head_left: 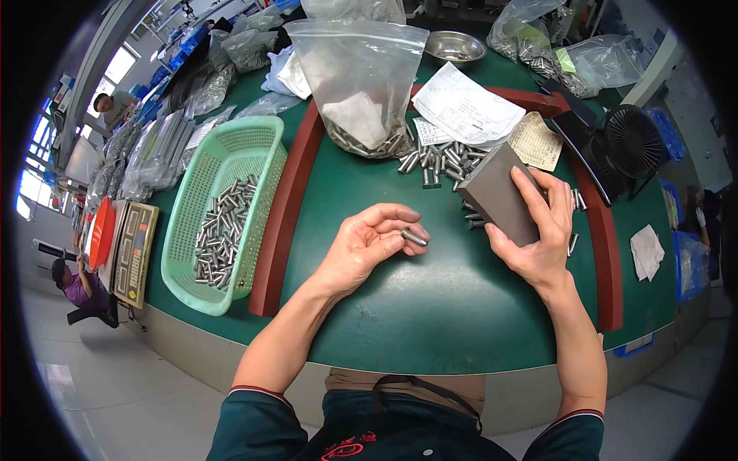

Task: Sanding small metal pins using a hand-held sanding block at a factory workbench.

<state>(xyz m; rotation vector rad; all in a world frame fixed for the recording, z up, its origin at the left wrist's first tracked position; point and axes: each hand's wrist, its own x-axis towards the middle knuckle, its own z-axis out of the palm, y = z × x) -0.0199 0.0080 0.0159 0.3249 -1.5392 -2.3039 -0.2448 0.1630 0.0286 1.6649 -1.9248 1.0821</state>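
Between the thumb and fingers of my left hand point(373, 244) is a short, shiny metal pin point(413, 236), held a little above the green table. My right hand point(543, 230) grips a dark grey rectangular block point(500, 196), tilted, with the thumb at its near edge and the fingers over its right side. Behind and under the block lies a pile of similar metal pins point(437, 163), partly hidden by it. To the left stands a light green plastic basket point(269, 154) with many more pins point(224, 230) in it.
A dark red frame point(275, 253) borders the work area on three sides. A clear plastic bag of pins point(361, 84) and white papers point(469, 107) lie at the back. A black fan point(634, 138) stands right, a scale point(133, 253) far left. Other people are in the background at left.
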